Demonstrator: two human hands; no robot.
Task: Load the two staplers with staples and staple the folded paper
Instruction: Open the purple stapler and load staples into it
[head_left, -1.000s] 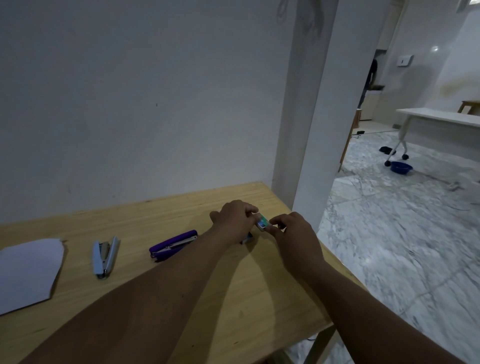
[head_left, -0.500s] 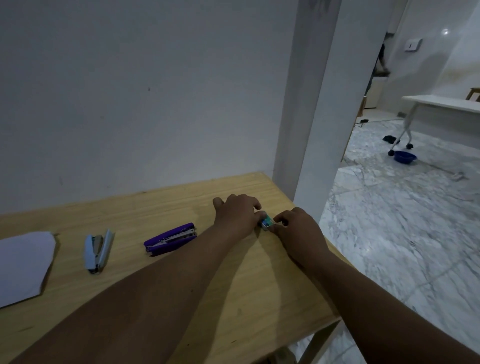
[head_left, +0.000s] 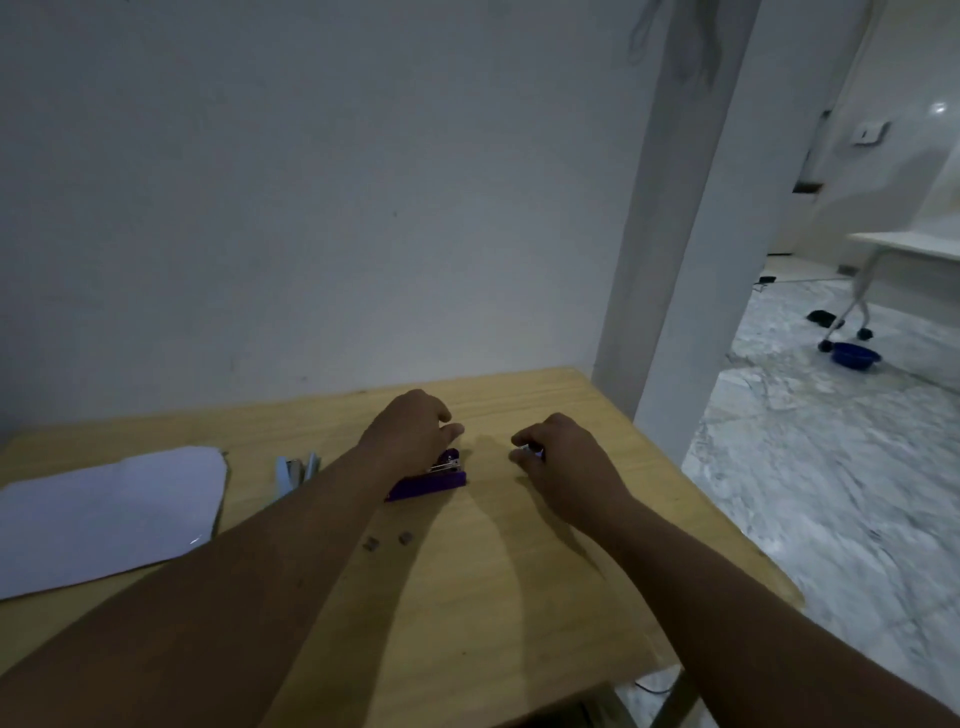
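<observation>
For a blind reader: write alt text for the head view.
A person's left hand rests on a purple stapler on a wooden table, while the right hand pinches something small. A light blue stapler and folded paper lie to the left.

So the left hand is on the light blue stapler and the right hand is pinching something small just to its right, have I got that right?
Not quite. In the head view the left hand is on the purple stapler, not the light blue stapler, which lies untouched nearer the folded paper. The rest holds: the right hand pinches something small in its fingers.
</observation>
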